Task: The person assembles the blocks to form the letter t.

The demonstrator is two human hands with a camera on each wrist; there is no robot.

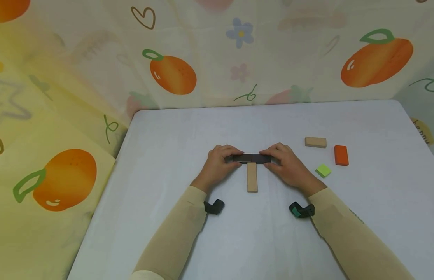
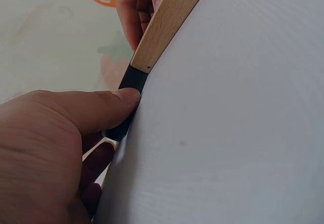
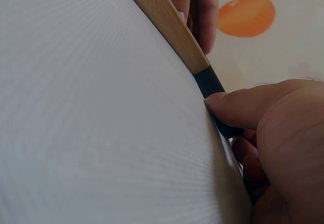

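A black bar (image 1: 251, 158) lies crosswise on the table in the head view, with a faint line near its middle; I cannot tell whether it is one block or two end to end. The left hand (image 1: 220, 162) pinches its left end between thumb and fingers. At the other end, the right hand (image 1: 283, 163) does the same. A plain wooden block (image 1: 252, 177) points toward the person, its far end touching or nearly touching the bar's middle. Both wrist views show this wooden block (image 2: 167, 26) against the black bar (image 3: 210, 84), with each thumb on the black part.
To the right of the right hand lie another wooden block (image 1: 315, 142), an orange-red block (image 1: 341, 155) and a small lime-green block (image 1: 323, 170). A white-covered table (image 1: 161, 147) lies beneath everything. Behind it hangs a fruit-patterned curtain (image 1: 210, 50).
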